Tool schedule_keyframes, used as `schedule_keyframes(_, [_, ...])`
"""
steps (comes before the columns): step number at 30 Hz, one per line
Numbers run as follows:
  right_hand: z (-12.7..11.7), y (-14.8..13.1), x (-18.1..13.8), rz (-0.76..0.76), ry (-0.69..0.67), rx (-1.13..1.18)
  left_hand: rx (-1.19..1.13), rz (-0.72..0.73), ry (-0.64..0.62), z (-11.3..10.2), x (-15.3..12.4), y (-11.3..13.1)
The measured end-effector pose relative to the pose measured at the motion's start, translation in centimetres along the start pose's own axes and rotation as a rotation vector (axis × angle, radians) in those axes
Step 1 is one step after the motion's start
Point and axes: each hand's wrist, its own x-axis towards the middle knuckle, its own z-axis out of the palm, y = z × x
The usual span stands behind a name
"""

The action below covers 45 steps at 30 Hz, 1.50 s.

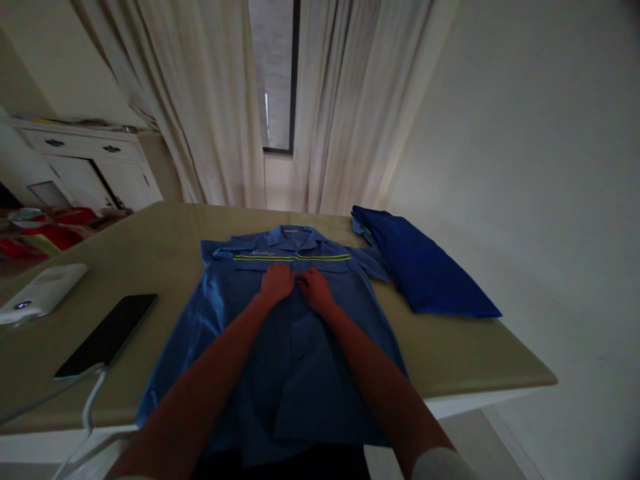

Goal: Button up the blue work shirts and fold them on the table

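Item: short-sleeved blue cotton work shirt with a yellow reflective chest stripe (pixel 280 333), spread flat, front up, on the beige table (pixel 150 253). My left hand (pixel 277 281) and right hand (pixel 315 288) lie side by side on its chest just below the stripe, palms flat, gripping nothing. Right of the shirt: folded dark blue garment (pixel 425 270). Left of the shirt: black phone (pixel 107 335), white power bank (pixel 43 291).

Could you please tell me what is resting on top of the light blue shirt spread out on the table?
Both hands, left hand and right hand, rest side by side on the shirt just below its yellow stripe. The fabric beneath the hands and forearms is hidden.
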Motion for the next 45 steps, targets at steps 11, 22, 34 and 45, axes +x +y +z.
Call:
schedule_keyframes(11, [-0.4, 0.1, 0.0, 0.034, 0.0, -0.001, -0.261, 0.007, 0.197, 4.8, 1.4, -1.2])
schedule_keyframes(22, [-0.5, -0.5, -0.9, 0.086, 0.112, -0.042, -0.629, 0.001, 0.26, 4.4, 1.6, -1.5])
schedule_keyframes(34, [-0.3, -0.1, -0.8, 0.068, 0.149, 0.004, -0.675, 0.022, 0.273, 4.6, 1.6, -1.5])
schedule_keyframes(45, [-0.4, -0.6, -0.9, 0.084, 0.126, -0.092, -0.728, 0.101, 0.267, 5.0, 1.7, -1.5])
